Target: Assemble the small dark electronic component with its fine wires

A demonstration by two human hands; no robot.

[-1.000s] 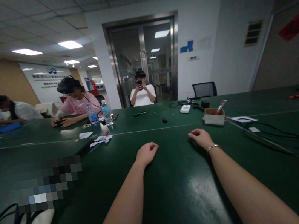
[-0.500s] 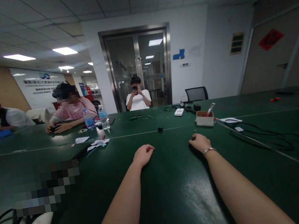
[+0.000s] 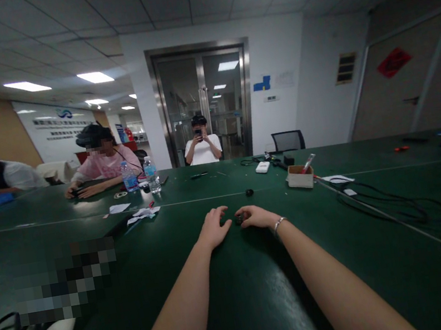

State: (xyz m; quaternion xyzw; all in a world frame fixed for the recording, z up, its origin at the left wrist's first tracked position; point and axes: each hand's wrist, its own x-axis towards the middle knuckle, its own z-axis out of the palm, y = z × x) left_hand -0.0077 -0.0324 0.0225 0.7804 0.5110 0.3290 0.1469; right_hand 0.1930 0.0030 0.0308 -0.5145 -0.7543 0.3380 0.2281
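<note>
Now your two hands meet at mid-table over a small dark part point(image 3: 239, 219). Your right hand point(image 3: 257, 217) pinches it, fingers curled narrow; your left hand point(image 3: 213, 228) lies beside it, fingers loosely spread on the table point(image 3: 242, 296). It looks like the pick-up step, so the next move calls for a fine fingertip grip. The part seems hard and knob-like; the table is smooth, glossy green. A similar dark knob point(image 3: 249, 192) sits further off.
</note>
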